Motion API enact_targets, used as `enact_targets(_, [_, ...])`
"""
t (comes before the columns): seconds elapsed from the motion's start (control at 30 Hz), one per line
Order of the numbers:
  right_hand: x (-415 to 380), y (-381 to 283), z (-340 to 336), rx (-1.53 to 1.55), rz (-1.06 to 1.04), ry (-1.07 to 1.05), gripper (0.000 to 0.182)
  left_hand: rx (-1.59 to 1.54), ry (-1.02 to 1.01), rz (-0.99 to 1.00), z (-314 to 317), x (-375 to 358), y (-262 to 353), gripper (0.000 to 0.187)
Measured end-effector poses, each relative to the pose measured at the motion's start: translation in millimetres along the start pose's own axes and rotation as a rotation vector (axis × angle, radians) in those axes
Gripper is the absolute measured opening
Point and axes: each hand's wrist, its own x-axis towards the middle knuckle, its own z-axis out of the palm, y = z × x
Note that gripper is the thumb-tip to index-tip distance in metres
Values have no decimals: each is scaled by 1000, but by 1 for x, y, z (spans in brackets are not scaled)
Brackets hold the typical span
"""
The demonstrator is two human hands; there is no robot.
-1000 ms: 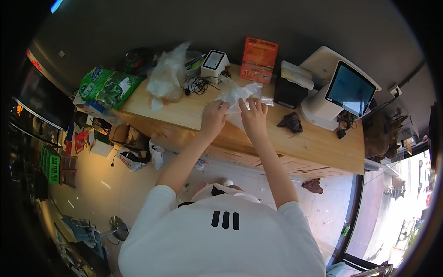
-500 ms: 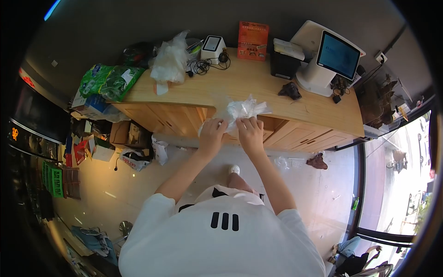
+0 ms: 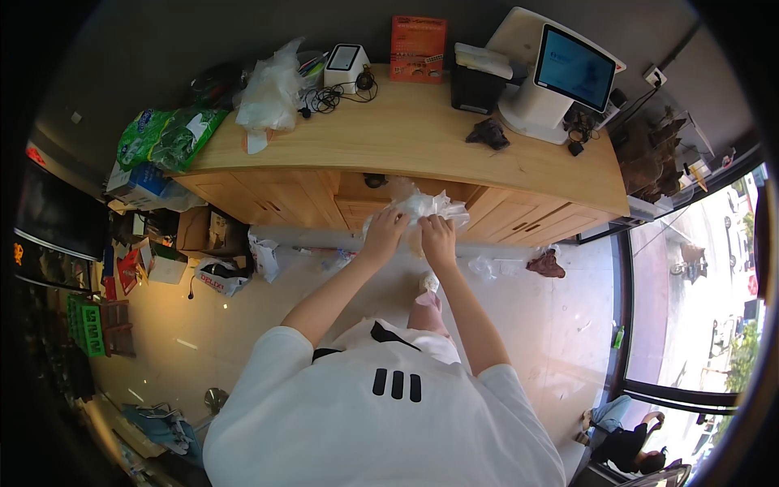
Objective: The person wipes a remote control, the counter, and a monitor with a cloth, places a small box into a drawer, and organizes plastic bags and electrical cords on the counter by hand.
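A crumpled, translucent white plastic bag (image 3: 430, 207) hangs between my two hands, in front of the open shelf of the wooden counter (image 3: 357, 154). My left hand (image 3: 385, 235) is closed on the bag's left side, fingers bent. On the right part of the same bag, my right hand (image 3: 438, 240) is also closed, a short gap away from the left one. A small round dark object (image 3: 374, 180) sits in the open shelf behind the bag.
On the counter are a green package (image 3: 170, 138), another plastic bag (image 3: 272, 89), a small white device (image 3: 345, 68), an orange sign (image 3: 418, 50), a black box (image 3: 477, 85) and a screen terminal (image 3: 576, 69). A seated person (image 3: 629, 446) is at lower right.
Both hands and the bag now appear lower relative to the counter, off its front edge. The view has shifted, and more of the open shelf shows.
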Motion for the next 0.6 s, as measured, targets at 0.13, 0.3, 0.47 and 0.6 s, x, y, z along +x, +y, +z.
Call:
enact_targets(0.13, [12,48,27,1,-33,26,17,28,24,-40,40,29,-9,37])
enact_targets(0.3, [21,86,53,-98,17,-99,20,22,-146,-177,96,46,-32,40])
enact_targets(0.47, [36,117,92,-141,-57,-60,23,52,-180,-313,126,58,-54,42])
enact_targets(0.6, [32,127,111,-35,120,-184,23,154,-7,-105,122,42,-63,39])
